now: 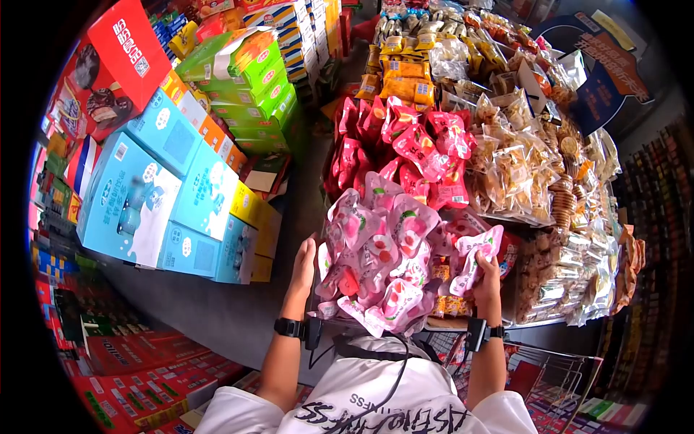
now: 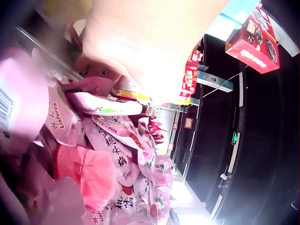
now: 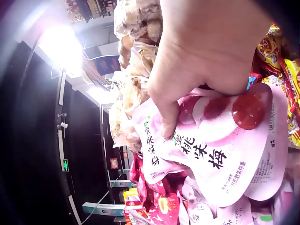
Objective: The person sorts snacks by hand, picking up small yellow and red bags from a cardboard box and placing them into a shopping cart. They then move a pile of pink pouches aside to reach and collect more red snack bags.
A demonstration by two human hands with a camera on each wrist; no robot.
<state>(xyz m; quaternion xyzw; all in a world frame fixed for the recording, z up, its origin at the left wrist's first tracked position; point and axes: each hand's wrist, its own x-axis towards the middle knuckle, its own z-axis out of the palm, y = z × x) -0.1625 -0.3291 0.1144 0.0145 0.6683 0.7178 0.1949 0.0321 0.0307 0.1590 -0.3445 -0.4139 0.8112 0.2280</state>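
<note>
Pink-and-white snack packets point(image 1: 383, 246) lie heaped in a bin at the centre of the head view. The right hand point(image 1: 488, 282) pinches pink packets point(image 1: 473, 253) at the heap's right side; in the right wrist view its thumb lies over two or more overlapping packets point(image 3: 201, 145). At the heap's left edge, the left hand point(image 1: 303, 269) is upright with fingers extended beside the bin. In the left wrist view the left hand point(image 2: 136, 42) is over the bin's rim next to the packets point(image 2: 112, 140); its fingertips are partly hidden.
Red packets point(image 1: 412, 148) lie beyond the pink heap, with clear-wrapped snacks point(image 1: 510, 170) to the right. Small yellow-orange packets point(image 1: 452, 305) sit beneath the right hand. Blue cartons point(image 1: 134, 199) and green boxes point(image 1: 249, 79) are stacked at left. A wire cart point(image 1: 560, 362) stands at lower right.
</note>
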